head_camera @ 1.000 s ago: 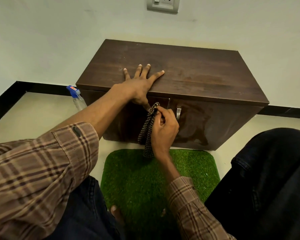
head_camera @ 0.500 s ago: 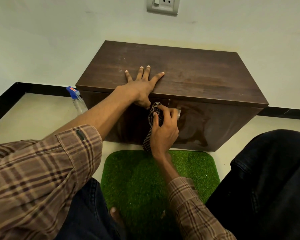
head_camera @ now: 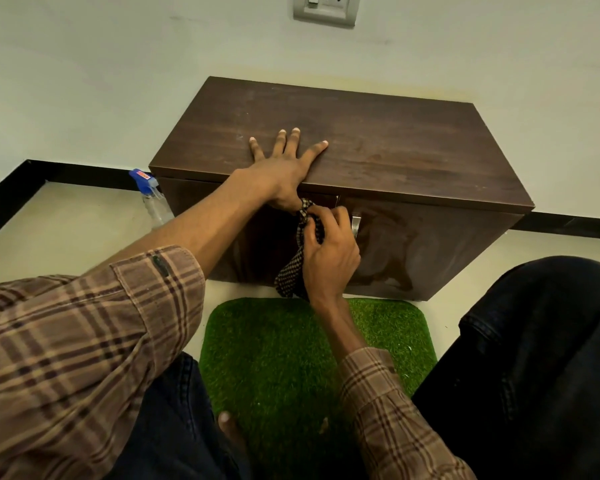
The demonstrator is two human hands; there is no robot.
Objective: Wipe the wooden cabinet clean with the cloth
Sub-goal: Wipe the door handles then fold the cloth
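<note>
Left hand [head_camera: 284,168] flat on cabinet [head_camera: 378,147] top — right hand [head_camera: 329,254] gripping cloth [head_camera: 293,275].

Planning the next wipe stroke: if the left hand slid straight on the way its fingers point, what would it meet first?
The left hand lies flat on the cabinet top, fingers pointing toward the wall. The top looks bare ahead, so probably the wall behind the cabinet, though any gap there is unclear.

The cabinet [head_camera: 378,143] top lies bare right of the left hand [head_camera: 284,168] pressed flat on it. A spray bottle [head_camera: 151,199] stands just beside its left end; the green mat [head_camera: 274,358] covers the floor in front
</note>
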